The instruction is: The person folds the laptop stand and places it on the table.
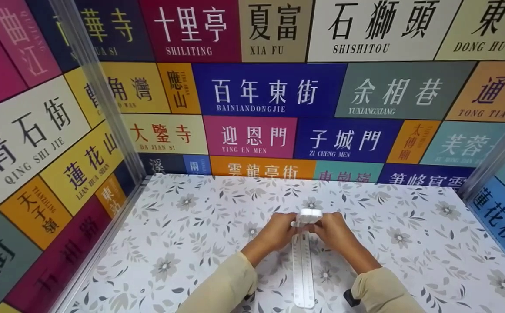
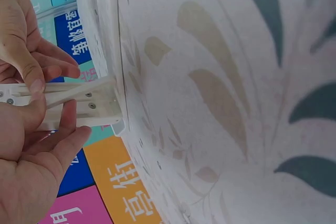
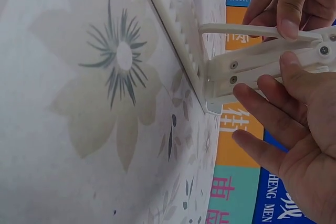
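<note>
A white plastic folding stand [image 1: 303, 274] is on the patterned table, its long slotted base running toward me. At the far end the stand's screwed upright [image 3: 247, 72] rises, with a thin support bar [image 3: 236, 29] beside it. My left hand [image 1: 275, 232] pinches the bar near its upper part, thumb [image 3: 289, 24] on top. My right hand [image 1: 334, 230] holds the upright from the other side with its thumb, its other fingers spread loosely. Both hands meet close together at the upright. In the head view the stand's white top [image 1: 311, 213] hides some fingertips.
A white table covering [image 1: 209, 252] with grey flowers and leaves lies beneath. Colourful sign-patterned panels [image 1: 269, 89] stand behind and at the sides, with clear corner posts [image 1: 100, 87]. A small black item [image 1: 351, 298] sits by the right sleeve.
</note>
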`<action>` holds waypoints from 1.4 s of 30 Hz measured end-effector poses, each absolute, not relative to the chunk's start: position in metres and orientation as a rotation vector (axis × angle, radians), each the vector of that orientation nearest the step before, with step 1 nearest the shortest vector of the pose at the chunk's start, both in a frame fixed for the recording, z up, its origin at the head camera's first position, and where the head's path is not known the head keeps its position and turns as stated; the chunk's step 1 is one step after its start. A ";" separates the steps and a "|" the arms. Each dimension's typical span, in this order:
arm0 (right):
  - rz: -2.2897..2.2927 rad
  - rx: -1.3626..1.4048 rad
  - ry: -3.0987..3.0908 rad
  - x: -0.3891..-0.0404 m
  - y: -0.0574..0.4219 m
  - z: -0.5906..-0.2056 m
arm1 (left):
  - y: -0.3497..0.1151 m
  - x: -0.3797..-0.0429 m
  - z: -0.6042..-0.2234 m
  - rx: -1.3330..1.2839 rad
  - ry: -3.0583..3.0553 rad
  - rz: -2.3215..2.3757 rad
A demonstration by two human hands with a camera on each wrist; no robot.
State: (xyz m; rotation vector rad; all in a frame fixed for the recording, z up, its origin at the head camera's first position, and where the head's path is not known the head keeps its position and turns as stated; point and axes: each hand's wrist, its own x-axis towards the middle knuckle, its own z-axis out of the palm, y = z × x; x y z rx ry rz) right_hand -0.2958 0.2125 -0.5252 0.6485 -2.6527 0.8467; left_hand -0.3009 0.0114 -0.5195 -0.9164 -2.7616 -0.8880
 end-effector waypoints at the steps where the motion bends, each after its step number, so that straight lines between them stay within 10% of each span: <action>1: 0.853 0.650 -2.655 -0.296 0.212 -0.525 | 0.012 -0.301 -0.519 -0.917 -2.763 -0.858; 16: 1.018 0.587 -2.709 -0.292 0.213 -0.524 | 0.018 -0.298 -0.518 -0.765 -2.731 -0.993; 27: 2.575 -0.199 -2.401 -0.277 0.221 -0.501 | 0.014 -0.285 -0.500 0.451 -2.066 -2.990; 42: 2.904 -0.079 -2.259 -0.258 0.225 -0.491 | 0.007 -0.270 -0.497 0.312 -2.131 -3.015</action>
